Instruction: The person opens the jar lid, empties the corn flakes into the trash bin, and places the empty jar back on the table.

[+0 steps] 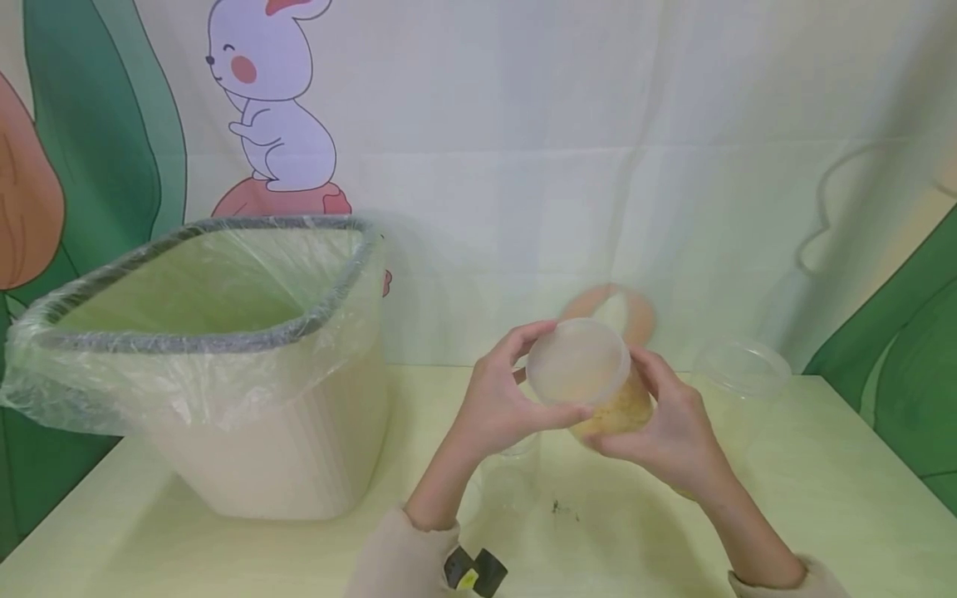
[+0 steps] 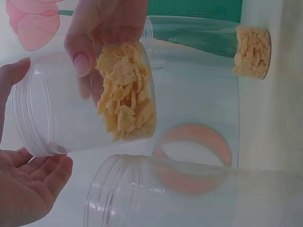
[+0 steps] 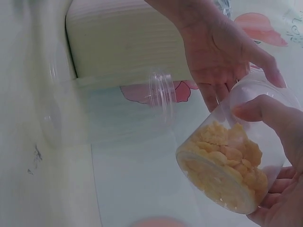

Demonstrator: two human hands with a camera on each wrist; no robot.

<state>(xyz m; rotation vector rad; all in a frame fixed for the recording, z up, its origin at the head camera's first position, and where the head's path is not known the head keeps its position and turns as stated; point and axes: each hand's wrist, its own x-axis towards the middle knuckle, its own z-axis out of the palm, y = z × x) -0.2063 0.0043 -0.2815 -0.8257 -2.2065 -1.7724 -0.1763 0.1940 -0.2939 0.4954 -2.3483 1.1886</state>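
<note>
Left hand (image 1: 508, 400) grips the round end of a tilted jar (image 1: 579, 365) with yellow contents (image 1: 622, 410); right hand (image 1: 676, 428) holds its body. I note a lined bin (image 1: 277, 457) left of the left hand and a clear container (image 1: 742, 394) right of the right hand.

The held jar (image 2: 83, 118) looks like smooth, glossy plastic.

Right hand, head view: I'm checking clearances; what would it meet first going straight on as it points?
The jar it holds; past that, probably the left hand at its top, though depth is unclear.
</note>
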